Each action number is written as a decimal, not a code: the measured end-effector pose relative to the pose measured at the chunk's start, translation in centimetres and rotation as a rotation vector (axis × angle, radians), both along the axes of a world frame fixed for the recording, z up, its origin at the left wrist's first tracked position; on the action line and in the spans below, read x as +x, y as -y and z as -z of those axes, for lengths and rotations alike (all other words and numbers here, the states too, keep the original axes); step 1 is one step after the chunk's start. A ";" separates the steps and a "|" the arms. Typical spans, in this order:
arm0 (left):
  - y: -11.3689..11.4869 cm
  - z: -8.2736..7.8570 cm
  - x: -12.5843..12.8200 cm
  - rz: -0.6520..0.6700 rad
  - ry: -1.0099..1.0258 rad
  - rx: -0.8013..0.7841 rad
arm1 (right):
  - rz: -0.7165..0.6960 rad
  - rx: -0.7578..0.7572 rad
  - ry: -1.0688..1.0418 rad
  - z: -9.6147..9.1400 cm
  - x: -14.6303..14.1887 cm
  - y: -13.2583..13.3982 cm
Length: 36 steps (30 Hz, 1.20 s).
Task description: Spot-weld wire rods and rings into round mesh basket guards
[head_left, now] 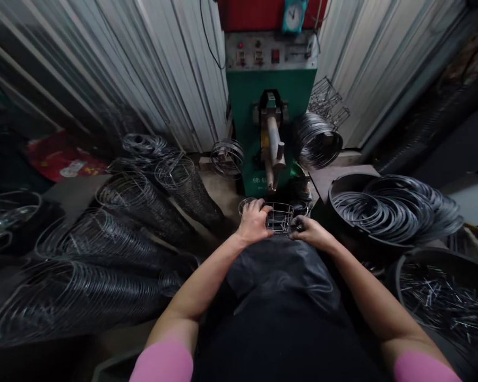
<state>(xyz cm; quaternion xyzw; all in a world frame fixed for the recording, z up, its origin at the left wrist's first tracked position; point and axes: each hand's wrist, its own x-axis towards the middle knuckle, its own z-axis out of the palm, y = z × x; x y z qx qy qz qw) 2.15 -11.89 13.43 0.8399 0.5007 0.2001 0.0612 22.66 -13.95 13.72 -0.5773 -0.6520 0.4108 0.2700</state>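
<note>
A small round wire frame [281, 213], made of rings joined by short cross wires, is held between my two hands just above my lap. My left hand [255, 218] grips its left side, fingers curled over the top wire. My right hand [307, 231] closes on its right side with thumb and fingers together; whether a loose wire is also in that hand I cannot make out. Directly beyond the frame stands a green machine [247, 143] with a metal arm [273, 143] pointing toward me. A dark apron [279, 276] covers my lap below the hands.
On the left stand several tall stacks of wire frames [103, 286]. Wire rings [316, 140] hang beside the machine. To the right, one tub [334, 185] holds wire rings and another tub [400, 281] holds short wire pieces. A corrugated wall [175, 69] rises behind.
</note>
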 end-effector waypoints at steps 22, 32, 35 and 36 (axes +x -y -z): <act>-1.7 2.2 1.0 -0.087 0.126 -0.170 | -0.210 0.307 0.021 4.8 -0.7 -1.7; -2.8 2.5 0.1 -0.083 0.182 -0.211 | -0.314 0.398 0.086 4.7 -1.0 -3.0; -3.2 2.5 -0.2 -0.073 0.218 -0.218 | -0.328 0.434 0.083 4.9 -1.1 -3.4; -3.4 2.5 -0.3 -0.071 0.233 -0.220 | -0.333 0.448 0.080 5.0 -1.1 -3.6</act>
